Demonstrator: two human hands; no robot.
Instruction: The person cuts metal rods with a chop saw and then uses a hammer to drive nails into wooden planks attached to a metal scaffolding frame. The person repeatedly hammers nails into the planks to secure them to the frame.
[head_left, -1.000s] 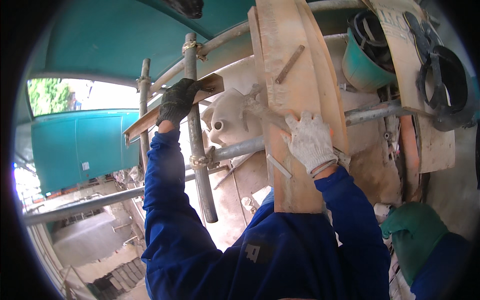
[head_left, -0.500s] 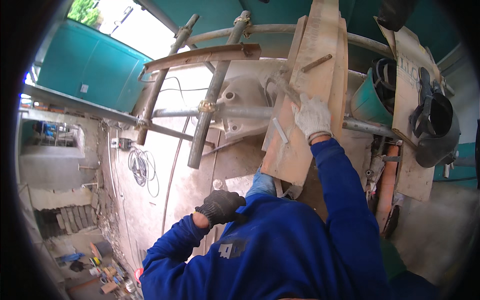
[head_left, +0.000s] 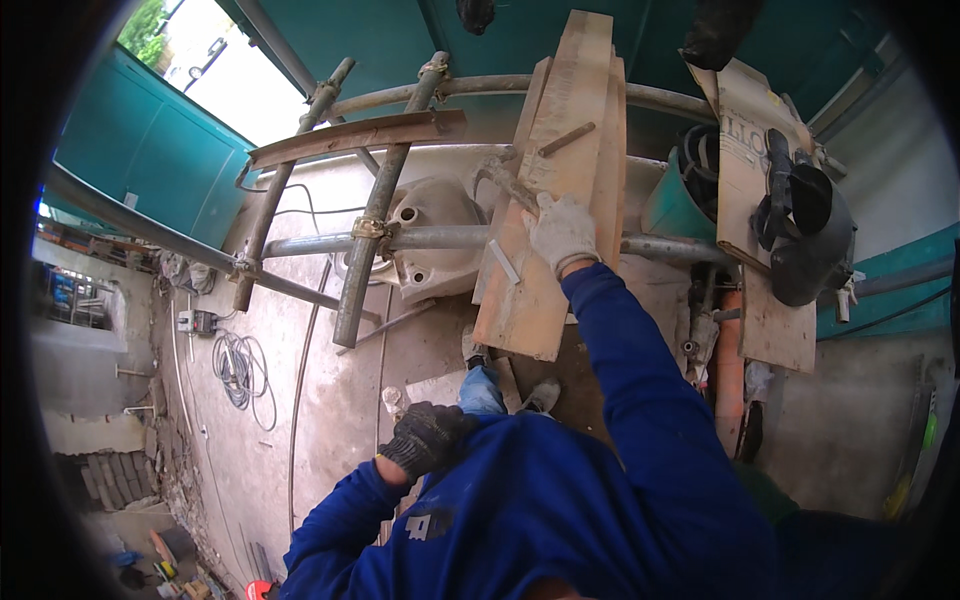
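Note:
My right hand (head_left: pixel 563 232), in a pale work glove, is closed round the handle of a hammer (head_left: pixel 514 188) above the stacked wooden planks (head_left: pixel 555 300). The hammer's head points to the far left, over the planks' left edge. Beside it lie a short rusty rod (head_left: pixel 567 139) and a small light-grey bar (head_left: pixel 504 261), both on the top plank. My left hand (head_left: pixel 430 437), in a dark knitted glove, is held against the front of my blue top with its fingers curled in. Whatever it may hold is hidden.
Scaffold pipes (head_left: pixel 375 220) joined by clamps cross ahead, with a rusty angle iron (head_left: pixel 350 137) over them. A grey basin (head_left: pixel 430 235) stands behind. To the right are a green bucket (head_left: pixel 668 205) and a dark welding mask (head_left: pixel 815 245) on a board. Coiled cable (head_left: pixel 240 370) lies left.
My view has shifted, so the planks and pipes appear further left. My right hand keeps its grip on the hammer, and my left hand stays curled at my front.

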